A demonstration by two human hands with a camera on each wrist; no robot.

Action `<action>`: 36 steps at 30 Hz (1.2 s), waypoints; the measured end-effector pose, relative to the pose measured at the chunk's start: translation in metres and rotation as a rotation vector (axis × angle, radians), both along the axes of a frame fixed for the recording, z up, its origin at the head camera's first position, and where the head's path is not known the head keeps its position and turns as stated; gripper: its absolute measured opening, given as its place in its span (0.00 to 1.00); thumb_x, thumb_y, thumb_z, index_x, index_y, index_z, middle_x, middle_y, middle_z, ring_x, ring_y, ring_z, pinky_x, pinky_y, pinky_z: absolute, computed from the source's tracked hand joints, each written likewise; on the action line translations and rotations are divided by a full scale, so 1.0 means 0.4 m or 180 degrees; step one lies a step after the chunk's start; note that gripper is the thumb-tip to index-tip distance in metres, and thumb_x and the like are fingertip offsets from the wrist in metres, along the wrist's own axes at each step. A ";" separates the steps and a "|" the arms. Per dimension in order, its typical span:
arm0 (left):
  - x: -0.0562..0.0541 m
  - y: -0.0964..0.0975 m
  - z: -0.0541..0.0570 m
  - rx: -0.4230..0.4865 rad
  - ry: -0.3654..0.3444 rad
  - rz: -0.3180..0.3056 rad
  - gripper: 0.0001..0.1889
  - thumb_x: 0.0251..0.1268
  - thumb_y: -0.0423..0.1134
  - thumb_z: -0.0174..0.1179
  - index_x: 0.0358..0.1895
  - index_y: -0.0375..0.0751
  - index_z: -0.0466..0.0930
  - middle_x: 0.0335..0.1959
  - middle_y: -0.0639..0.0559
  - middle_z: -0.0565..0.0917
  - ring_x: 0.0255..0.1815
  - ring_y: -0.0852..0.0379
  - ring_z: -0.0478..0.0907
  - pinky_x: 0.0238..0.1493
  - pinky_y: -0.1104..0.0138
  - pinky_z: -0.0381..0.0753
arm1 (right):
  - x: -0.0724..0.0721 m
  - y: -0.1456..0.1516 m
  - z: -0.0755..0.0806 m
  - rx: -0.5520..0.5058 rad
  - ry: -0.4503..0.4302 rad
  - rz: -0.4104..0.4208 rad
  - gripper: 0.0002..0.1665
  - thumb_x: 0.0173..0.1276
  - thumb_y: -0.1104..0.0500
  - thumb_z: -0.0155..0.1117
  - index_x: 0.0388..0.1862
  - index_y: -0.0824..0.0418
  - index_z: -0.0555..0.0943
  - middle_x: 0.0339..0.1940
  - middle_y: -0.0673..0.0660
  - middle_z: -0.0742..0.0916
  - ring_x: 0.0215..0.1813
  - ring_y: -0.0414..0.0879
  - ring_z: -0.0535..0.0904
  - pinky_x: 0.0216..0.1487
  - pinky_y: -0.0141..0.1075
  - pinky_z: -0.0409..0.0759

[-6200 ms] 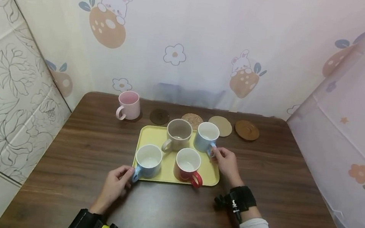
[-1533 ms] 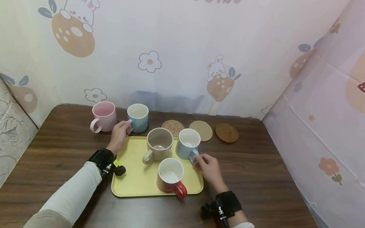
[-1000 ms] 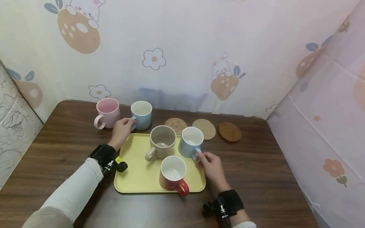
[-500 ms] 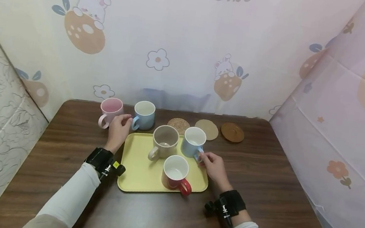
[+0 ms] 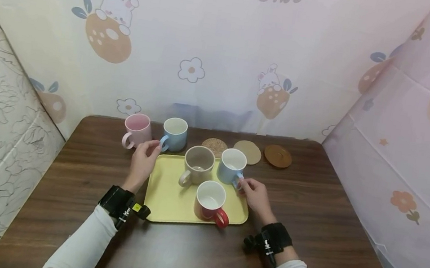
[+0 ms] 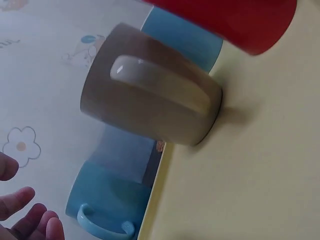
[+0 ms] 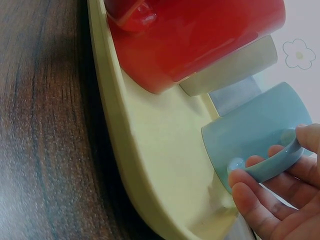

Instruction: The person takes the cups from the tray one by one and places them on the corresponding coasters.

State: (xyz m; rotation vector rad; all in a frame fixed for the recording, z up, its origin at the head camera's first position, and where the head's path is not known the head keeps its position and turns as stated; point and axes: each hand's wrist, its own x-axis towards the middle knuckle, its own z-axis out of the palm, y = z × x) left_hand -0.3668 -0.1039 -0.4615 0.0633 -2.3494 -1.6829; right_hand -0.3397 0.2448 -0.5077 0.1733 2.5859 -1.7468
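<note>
My left hand (image 5: 142, 163) holds nothing; its fingers are parted beside the handle of a light blue mug (image 5: 175, 138). That mug stands upright at the table's back, behind the yellow tray (image 5: 167, 198). In the left wrist view, the fingers (image 6: 17, 202) are apart from this blue mug (image 6: 110, 197). With thumb and fingers, my right hand (image 5: 257, 199) grips the handle of a second light blue mug (image 5: 228, 173), at the tray's back right. The right wrist view shows the fingers curled around the handle of this blue mug (image 7: 252, 132), its base close over the tray.
On the tray, a beige mug (image 5: 198, 176) stands at the back middle and a red mug (image 5: 205, 209) at the front. A pink mug (image 5: 140, 132) is at the back left. A speckled cork coaster (image 5: 215, 144), a beige coaster (image 5: 251, 152) and a brown coaster (image 5: 277, 156) line the back edge.
From the tray's front left, the first light blue mug has moved to the back, over the dark coaster. My left hand has let go of its handle and drawn back. The right hand keeps its grip.
</note>
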 end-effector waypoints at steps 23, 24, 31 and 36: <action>0.102 0.111 -0.052 0.0057 -0.0272 -0.0131 0.16 0.71 0.41 0.56 0.56 0.37 0.79 0.55 0.40 0.80 0.52 0.44 0.77 0.49 0.61 0.75 | -0.001 0.005 0.005 0.0057 -0.0154 -0.0019 0.23 0.76 0.48 0.54 0.43 0.68 0.83 0.43 0.64 0.86 0.40 0.48 0.83 0.45 0.39 0.84; 0.105 0.114 -0.055 0.0046 -0.0299 -0.0138 0.16 0.72 0.41 0.56 0.56 0.37 0.79 0.55 0.40 0.80 0.52 0.44 0.77 0.48 0.62 0.75 | -0.001 0.004 0.005 0.0052 -0.0157 -0.0023 0.23 0.76 0.48 0.54 0.43 0.68 0.83 0.43 0.64 0.86 0.40 0.48 0.83 0.45 0.39 0.84; 0.120 0.132 -0.071 0.0147 -0.0404 -0.0201 0.16 0.71 0.42 0.57 0.56 0.37 0.79 0.55 0.40 0.80 0.50 0.45 0.77 0.42 0.67 0.75 | 0.001 0.001 0.009 0.0037 -0.0144 0.0013 0.24 0.76 0.47 0.54 0.43 0.68 0.82 0.44 0.65 0.85 0.42 0.50 0.83 0.46 0.40 0.84; 0.126 0.140 -0.073 0.0282 -0.0449 -0.0267 0.17 0.70 0.42 0.57 0.56 0.37 0.79 0.56 0.40 0.79 0.50 0.45 0.77 0.39 0.67 0.76 | 0.002 0.000 0.009 0.0032 -0.0146 0.0003 0.24 0.76 0.47 0.54 0.43 0.68 0.82 0.44 0.65 0.85 0.42 0.49 0.83 0.46 0.40 0.84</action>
